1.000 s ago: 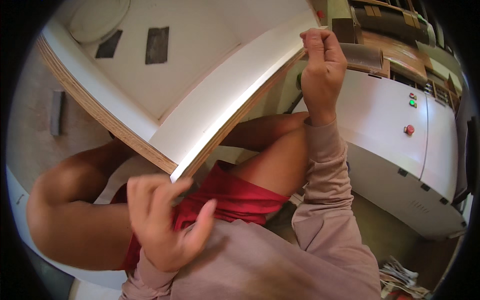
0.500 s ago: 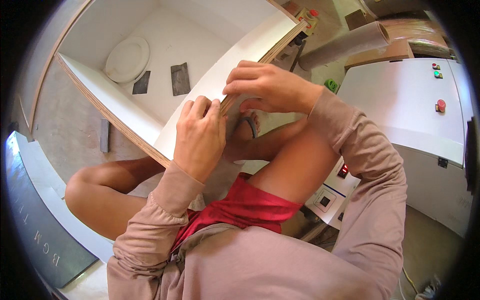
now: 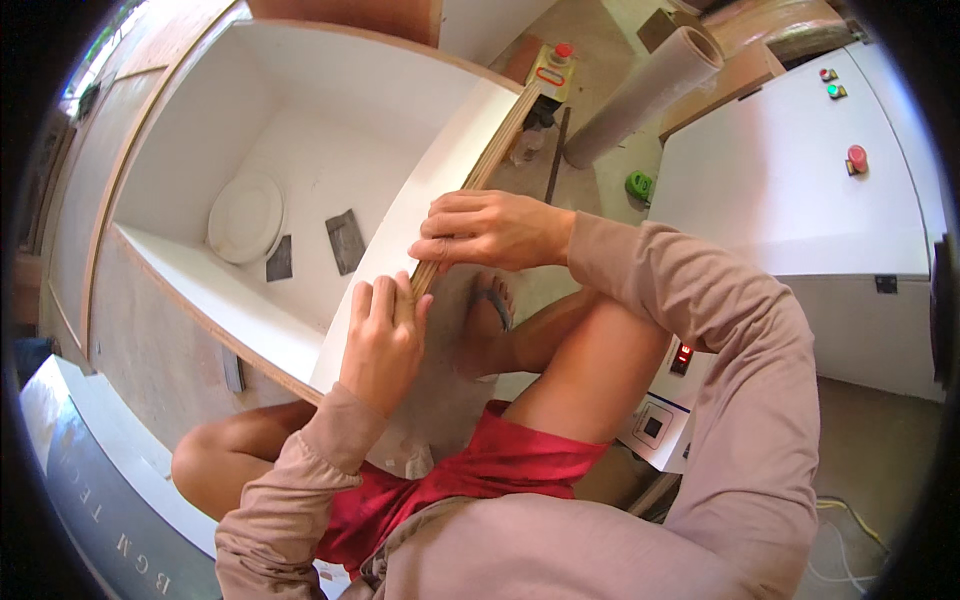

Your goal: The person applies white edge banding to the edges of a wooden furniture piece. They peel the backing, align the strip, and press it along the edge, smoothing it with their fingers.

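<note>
A large open plywood box (image 3: 430, 185) with white inner faces lies in front of me, its layered edge running from lower left to upper right. My left hand (image 3: 383, 340) is closed over this edge near its lower part, fingers on the white face. Just above and to the right, my right hand (image 3: 495, 232) grips the same edge, fingertips bent over the rim and thumb underneath. Whether a thin strip lies under the fingers cannot be made out. Inside the box are a round white plate-like disc (image 3: 245, 218), a dark grey rectangular piece (image 3: 346, 242) and a smaller dark piece (image 3: 279, 258).
A white cabinet (image 3: 760, 200) with coloured buttons stands at right, a small control unit (image 3: 655, 425) beside my leg. Beyond the box are a roll of film (image 3: 645, 100), a yellow can (image 3: 553, 75) and a green tape measure (image 3: 638, 186). A dark lettered panel (image 3: 110, 520) leans at left.
My view has shifted, showing more beyond the box. The right hand has settled flatter over the edge, its raised fingers now lower. The left hand stays on the edge.
</note>
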Motion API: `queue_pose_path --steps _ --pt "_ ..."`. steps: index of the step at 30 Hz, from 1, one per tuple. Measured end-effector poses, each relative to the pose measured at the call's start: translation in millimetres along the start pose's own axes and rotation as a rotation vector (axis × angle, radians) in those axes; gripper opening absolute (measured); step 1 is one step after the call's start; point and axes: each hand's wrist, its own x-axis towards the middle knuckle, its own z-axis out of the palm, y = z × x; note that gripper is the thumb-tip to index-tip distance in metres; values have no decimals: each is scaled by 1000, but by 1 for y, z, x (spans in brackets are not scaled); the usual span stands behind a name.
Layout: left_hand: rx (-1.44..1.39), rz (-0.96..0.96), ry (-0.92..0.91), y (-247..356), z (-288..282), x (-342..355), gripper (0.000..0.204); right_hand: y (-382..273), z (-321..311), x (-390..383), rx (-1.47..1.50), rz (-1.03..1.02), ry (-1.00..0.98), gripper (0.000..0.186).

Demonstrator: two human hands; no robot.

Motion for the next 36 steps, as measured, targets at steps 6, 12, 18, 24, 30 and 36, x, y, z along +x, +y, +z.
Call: queue_pose_path --steps 6,12,18,24,30,36 --pt "21 33 -51 -4 3 -5 43 24 -13 -25 -106 8 -118 29" --pt "30 9 -133 6 -5 16 63 39 -14 -46 -248 136 100 34" --pt "-78 52 -162 4 14 61 67 45 -9 -50 -258 89 110 30" --pt "17 25 -140 -6 31 54 68 45 -15 -51 -174 129 110 33" --pt "-7 64 -115 -10 33 57 68 48 -21 -56 -227 195 159 40" --pt "49 68 -112 -9 33 55 72 56 -22 -64 -166 226 85 38"
